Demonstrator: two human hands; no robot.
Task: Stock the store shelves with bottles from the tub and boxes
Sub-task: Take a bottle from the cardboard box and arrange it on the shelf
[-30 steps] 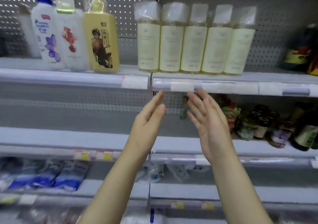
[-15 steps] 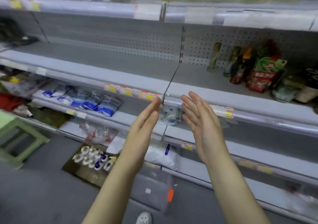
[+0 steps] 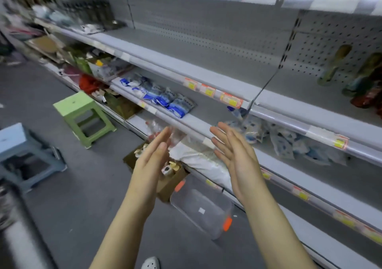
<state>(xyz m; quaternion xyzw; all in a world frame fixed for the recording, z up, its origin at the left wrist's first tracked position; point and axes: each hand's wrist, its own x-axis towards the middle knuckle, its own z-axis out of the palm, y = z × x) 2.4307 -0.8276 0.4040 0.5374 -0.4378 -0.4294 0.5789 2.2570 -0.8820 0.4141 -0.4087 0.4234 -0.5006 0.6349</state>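
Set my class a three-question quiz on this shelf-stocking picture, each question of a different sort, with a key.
1. True or false: the left hand and the right hand each hold a bottle.
2. The clear tub lies: A on the floor; B on a shelf; C on a trolley.
3. Fill in: the stool nearest the shelves is ___ in colour.
Key: 1 false; 2 A; 3 green.

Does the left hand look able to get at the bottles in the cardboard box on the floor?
Probably yes. The left hand is empty and open, and the cardboard box is open-topped with its bottles exposed. The box sits low on the floor, so the person would likely have to bend.
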